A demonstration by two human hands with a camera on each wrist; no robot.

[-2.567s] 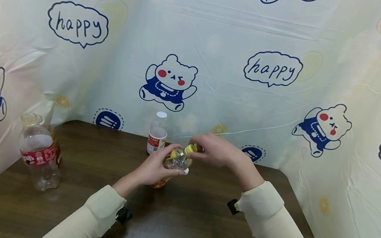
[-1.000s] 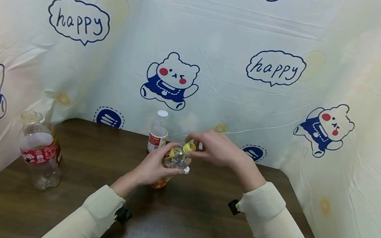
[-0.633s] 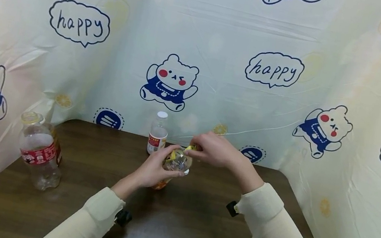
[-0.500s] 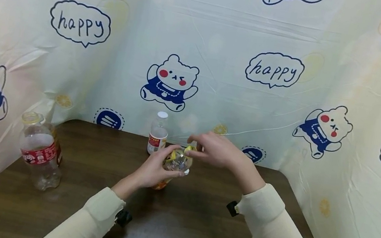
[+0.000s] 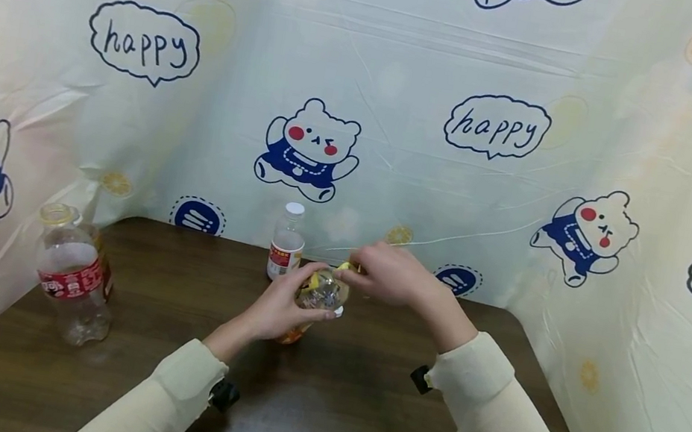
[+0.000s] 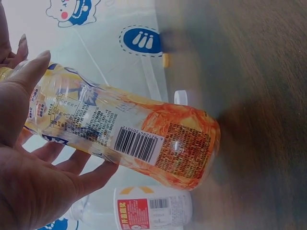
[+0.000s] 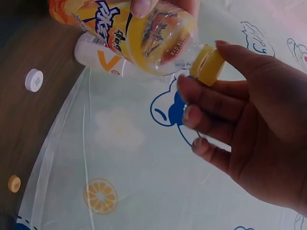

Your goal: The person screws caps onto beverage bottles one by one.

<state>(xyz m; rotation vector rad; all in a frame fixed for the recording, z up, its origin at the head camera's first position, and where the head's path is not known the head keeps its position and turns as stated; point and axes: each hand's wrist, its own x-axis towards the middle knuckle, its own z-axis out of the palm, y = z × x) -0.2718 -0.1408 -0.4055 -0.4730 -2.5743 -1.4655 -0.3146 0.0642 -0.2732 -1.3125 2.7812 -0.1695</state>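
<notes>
Gripping yellow-labelled drink bottle with left hand. Pinching yellow cap with right hand, bottle's one o'clock, head view.

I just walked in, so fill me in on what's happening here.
A person's left hand holds a drink bottle while the right hand pinches the yellow cap at its neck. Whether it's loose, I can't tell. A white-capped bottle stands behind; a white cap lies on the table, and a red-banded bottle stands at left.

Left fingers curled, right fingers in an apparent pinch.
</notes>
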